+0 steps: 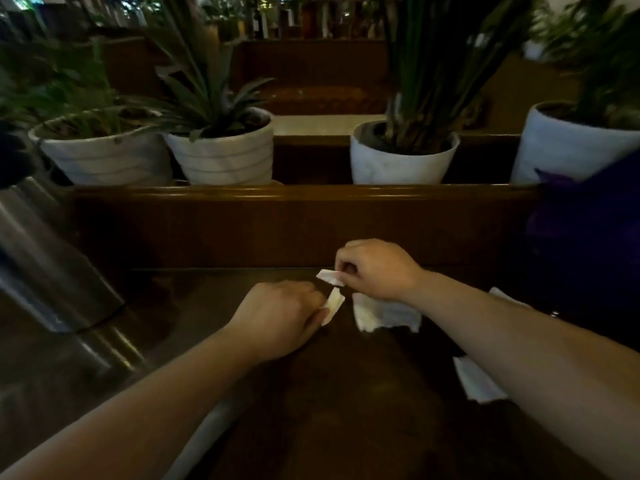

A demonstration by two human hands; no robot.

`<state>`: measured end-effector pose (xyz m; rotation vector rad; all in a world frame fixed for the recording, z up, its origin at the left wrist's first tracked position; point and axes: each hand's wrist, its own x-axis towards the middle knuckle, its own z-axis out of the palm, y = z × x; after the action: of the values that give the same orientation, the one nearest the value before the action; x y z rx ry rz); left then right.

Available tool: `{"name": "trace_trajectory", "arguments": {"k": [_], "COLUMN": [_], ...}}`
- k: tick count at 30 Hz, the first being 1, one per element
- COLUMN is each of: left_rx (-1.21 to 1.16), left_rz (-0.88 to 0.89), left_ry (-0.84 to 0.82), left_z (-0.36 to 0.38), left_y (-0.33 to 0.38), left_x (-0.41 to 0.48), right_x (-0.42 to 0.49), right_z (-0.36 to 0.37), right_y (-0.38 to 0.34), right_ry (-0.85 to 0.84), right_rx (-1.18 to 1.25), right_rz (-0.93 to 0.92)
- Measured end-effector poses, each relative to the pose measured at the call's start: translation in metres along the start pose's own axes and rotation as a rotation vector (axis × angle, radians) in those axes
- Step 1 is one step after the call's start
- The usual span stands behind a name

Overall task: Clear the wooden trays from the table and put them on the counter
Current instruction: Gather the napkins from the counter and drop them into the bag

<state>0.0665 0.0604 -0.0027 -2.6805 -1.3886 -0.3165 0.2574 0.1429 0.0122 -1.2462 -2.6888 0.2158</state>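
A dim restaurant: dark wooden booth partition (294,202) topped with white potted plants (221,150).

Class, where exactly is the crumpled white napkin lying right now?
In the head view, the crumpled napkin lies on the dark table, right of centre, directly under the right hand.

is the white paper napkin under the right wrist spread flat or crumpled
Crumpled. The white paper napkin lies bunched on the dark wooden table, with ragged, uneven edges and creases, partly covered by the right hand.

four potted plants (221,150), about five scraps of white paper (384,311), two hands (277,317), one metal cylinder (45,258).
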Motion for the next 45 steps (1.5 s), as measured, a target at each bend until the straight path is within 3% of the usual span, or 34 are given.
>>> {"name": "trace_trajectory", "arguments": {"k": [5, 12, 17, 23, 28, 32, 37, 45], "left_rx": [0.007, 0.1, 0.117, 0.037, -0.017, 0.014, 0.064, -0.025], "left_rz": [0.081, -0.061, -0.089, -0.007, 0.062, 0.1, 0.015, 0.043], "left_ry": [-0.072, -0.347, -0.377, -0.203, -0.126, -0.206, -0.396, -0.204], "left_z": [0.015, 0.034, 0.039, 0.014, -0.002, 0.018, 0.037, 0.04], "left_y": [0.045, 0.078, 0.086, 0.129, 0.17, 0.189, 0.198, 0.221], "left_x": [0.055, 0.094, 0.094, 0.094, 0.1, 0.099, 0.094, 0.088], "right_x": [-0.071, -0.154, -0.188, -0.198, -0.201, -0.205, -0.218, -0.266], "right_z": [-0.03, -0.044, -0.042, -0.025, -0.015, -0.014, -0.021, -0.031], "right_y": [0.058, 0.108, 0.13, 0.148, 0.155, 0.156, 0.155, 0.136], "right_ry": [0.061, 0.107, 0.137, 0.106, -0.031, 0.004, 0.092, 0.2], "right_rx": [0.051, 0.183, 0.21, 0.055, 0.076, 0.041, 0.075, 0.189], "right_rz": [0.232, 0.487, 0.585, 0.59, 0.584, 0.546, 0.504, 0.487]}}
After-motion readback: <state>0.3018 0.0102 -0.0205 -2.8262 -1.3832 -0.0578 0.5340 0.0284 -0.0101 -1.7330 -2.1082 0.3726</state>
